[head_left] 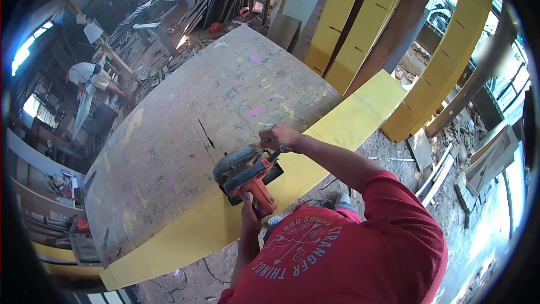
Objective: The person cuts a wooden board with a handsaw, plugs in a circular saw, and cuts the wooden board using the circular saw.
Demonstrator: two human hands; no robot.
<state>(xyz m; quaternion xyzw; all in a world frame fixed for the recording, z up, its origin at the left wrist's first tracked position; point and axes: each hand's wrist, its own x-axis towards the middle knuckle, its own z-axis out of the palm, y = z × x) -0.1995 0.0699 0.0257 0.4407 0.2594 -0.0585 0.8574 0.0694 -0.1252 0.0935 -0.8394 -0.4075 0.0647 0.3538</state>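
Note:
An orange and black circular saw (256, 188) rests over the yellow board (180, 236), at the near edge of the worktable. My left hand (250, 213) is closed around the saw's motor end, with the thumb on the orange housing. Beside the saw's dark blade guard (236, 160), my right hand (279, 137) is closed with its fingers curled. What those fingers hold, if anything, is hidden. The long yellow board runs along the near edge of the paint-stained worktable (185, 101), passing under the saw.
Yellow planks (371, 22) lean upright beyond the table, with a curved yellow piece (444, 62) to their right. A person (90, 76) bends over wood at the far left. Offcuts (439, 174) and a cable (211, 270) lie on the floor.

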